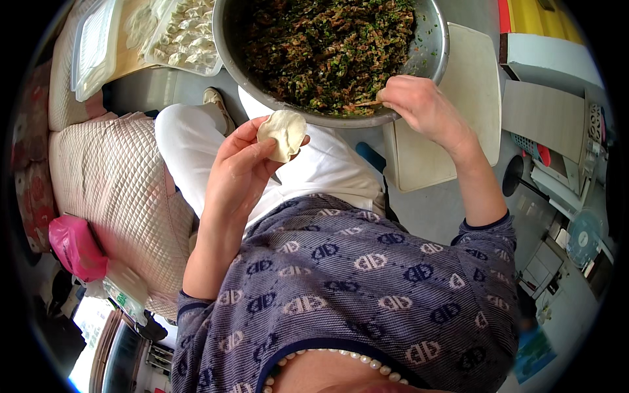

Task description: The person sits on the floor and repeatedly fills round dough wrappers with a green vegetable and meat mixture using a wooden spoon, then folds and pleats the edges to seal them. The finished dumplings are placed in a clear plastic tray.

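In my left hand [245,157] lies a round dough wrapper [282,135], with my thumb pressed on its face and the fingers behind it. To the right, my right hand [417,105] pinches a thin wooden stick [366,103] at the near right rim of a large metal bowl [440,54]. The stick's tip touches the chopped meat and green filling [329,54] in the bowl. How far the stick reaches into my right hand is hidden by the fingers.
At the upper left, a plastic tray [211,72] holds several filled dumplings [184,37], beside a clear plastic container [93,49]. A cream-coloured board or tabletop [471,98] extends under the bowl's right side. A quilted sofa cover [108,196] is on the left, with a pink plastic bag [77,248].
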`<state>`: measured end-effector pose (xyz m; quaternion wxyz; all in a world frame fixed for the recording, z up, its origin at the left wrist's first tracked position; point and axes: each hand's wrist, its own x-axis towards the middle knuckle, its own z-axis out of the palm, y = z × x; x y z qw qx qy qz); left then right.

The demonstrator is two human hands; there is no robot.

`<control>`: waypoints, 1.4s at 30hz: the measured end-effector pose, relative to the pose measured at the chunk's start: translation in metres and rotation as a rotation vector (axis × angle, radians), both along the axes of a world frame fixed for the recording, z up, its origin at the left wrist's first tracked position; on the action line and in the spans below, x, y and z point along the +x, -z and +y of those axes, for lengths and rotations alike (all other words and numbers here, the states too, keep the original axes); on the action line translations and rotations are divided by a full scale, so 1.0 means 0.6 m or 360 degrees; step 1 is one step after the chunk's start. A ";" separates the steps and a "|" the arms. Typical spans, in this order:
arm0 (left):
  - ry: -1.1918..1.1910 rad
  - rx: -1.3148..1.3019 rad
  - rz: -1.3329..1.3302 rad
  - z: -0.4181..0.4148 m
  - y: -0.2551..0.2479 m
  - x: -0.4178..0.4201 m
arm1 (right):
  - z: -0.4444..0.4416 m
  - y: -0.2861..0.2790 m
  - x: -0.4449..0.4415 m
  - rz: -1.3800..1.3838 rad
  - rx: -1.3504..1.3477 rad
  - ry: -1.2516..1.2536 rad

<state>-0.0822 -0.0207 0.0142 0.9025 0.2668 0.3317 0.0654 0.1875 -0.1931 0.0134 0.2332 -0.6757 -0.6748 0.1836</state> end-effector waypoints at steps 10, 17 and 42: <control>-0.0128 0.0015 -0.0096 0.012 0.005 0.036 | 0.028 0.021 0.041 0.1505 -0.0695 0.0721; -0.0177 0.0126 -0.0056 0.021 0.008 0.073 | 0.038 0.040 0.040 0.1729 -0.0528 0.0844; -0.0383 0.0136 -0.0239 -0.016 0.008 0.164 | 0.087 0.005 -0.155 -0.0300 0.0964 0.0606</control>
